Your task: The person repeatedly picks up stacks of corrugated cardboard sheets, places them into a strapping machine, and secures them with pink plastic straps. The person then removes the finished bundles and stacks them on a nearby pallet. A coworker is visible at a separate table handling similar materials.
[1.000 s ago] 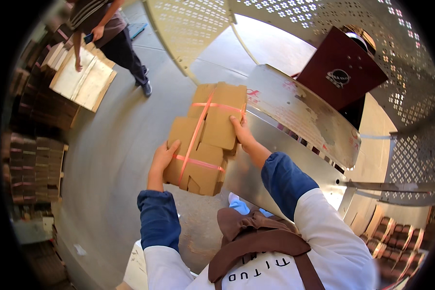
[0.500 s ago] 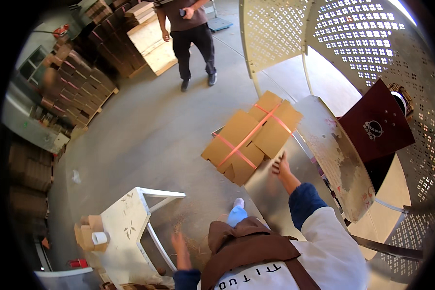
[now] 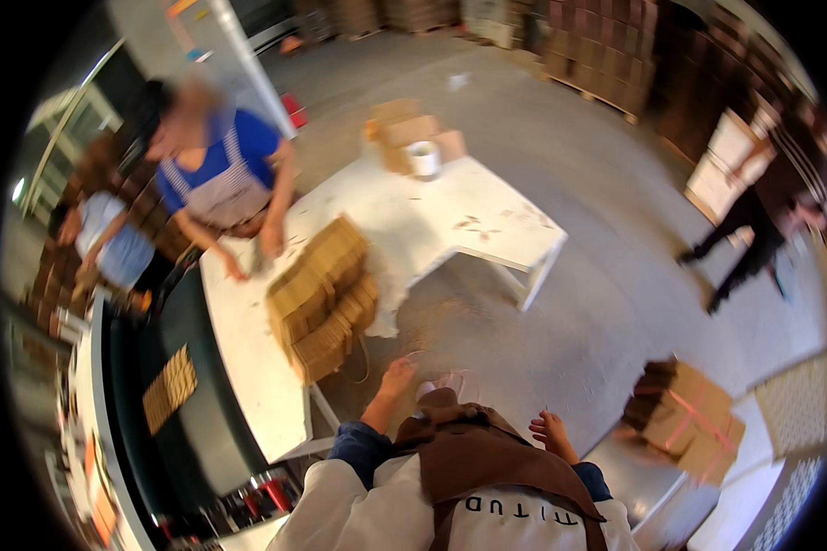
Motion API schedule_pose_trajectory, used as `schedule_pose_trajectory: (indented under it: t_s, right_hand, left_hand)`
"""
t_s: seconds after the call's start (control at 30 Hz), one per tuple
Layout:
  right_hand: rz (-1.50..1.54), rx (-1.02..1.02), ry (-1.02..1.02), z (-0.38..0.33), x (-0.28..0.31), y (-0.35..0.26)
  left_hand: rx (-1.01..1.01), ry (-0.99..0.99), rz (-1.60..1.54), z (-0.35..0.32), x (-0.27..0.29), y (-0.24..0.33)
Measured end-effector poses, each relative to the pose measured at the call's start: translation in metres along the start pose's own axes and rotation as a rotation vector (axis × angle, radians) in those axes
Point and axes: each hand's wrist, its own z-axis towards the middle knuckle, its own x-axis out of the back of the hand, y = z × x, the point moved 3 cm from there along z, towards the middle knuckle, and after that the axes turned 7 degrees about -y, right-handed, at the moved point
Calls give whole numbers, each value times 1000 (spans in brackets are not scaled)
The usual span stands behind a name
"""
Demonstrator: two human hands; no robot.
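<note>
My left hand [image 3: 393, 380] is in front of my apron, close to the near end of a white table, its fingers loosely bent and partly blurred. My right hand [image 3: 553, 432] hangs at my right side, fingers apart, with nothing seen in it. Ahead and left, a stack of folded brown cardboard [image 3: 322, 298] stands at the edge of the white table [image 3: 487, 207]. To the right, a strapped bundle of flat cardboard boxes [image 3: 685, 418] rests on a metal surface [image 3: 616, 459], apart from my right hand.
A person in a blue shirt and apron [image 3: 225, 179] works across the table. A dark conveyor belt [image 3: 188, 367] carries a cardboard piece [image 3: 169, 389]. A tape roll [image 3: 423, 160] sits beside an open carton [image 3: 400, 129]. Another person [image 3: 767, 184] stands at right, near stacked cardboard [image 3: 602, 46].
My view has swung left, bringing the table, cardboard stack and conveyor into sight. The strapped bundle now lies farther right, and my right hand has come away from beside it.
</note>
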Motion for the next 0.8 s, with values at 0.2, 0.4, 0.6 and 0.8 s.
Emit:
schedule_pose_trajectory:
  t_s: [0.2,0.4,0.6,0.8]
  right_hand:
    - [-383,103,-4,59,-77,-78]
    - [-751,562,-246,117,-317,-264]
    - [-827,685,-402,126,-521,-309]
    - [-988,476,-681,130,-571,-271]
  left_hand:
    - [-276,330,-296,-48,120,65]
    - [-255,696,-35,-52,264,30]
    - [-241,424,-103,-25,295,-1]
    - [-146,190,9,-24,310,-25]
